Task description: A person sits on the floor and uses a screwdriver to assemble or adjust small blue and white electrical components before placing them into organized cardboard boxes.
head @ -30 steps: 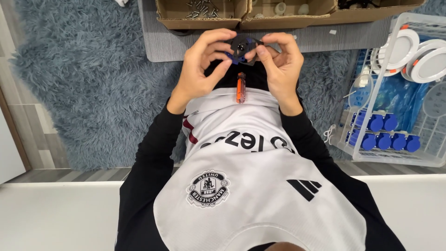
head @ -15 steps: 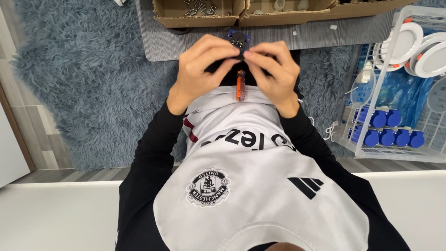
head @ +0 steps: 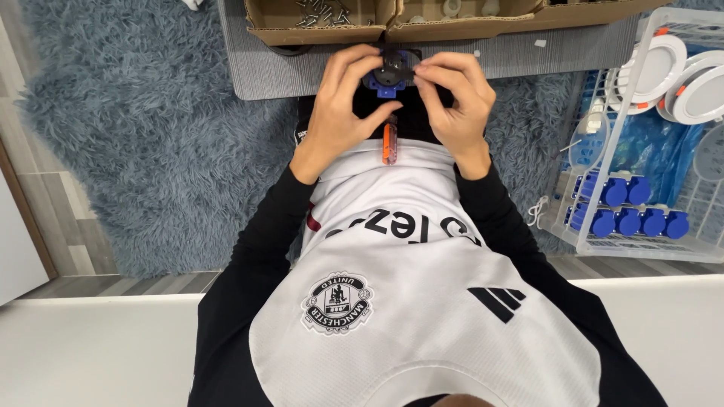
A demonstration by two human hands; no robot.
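Both hands grasp a small blue and black part above the lap, at the near edge of the grey mat. The left hand pinches its left side, the right hand its right. Its blue tab points toward the person. An orange screwdriver lies below, long axis running away from the body.

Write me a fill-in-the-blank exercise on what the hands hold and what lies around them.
1. The left hand and right hand both grip a small black and ____ part.
2. An orange-handled tool rests on the person's ____.
3. The cardboard box beyond the hands holds loose ____.
4. The white wire basket holds a row of blue ____.

Missing words: blue; lap; screws; parts
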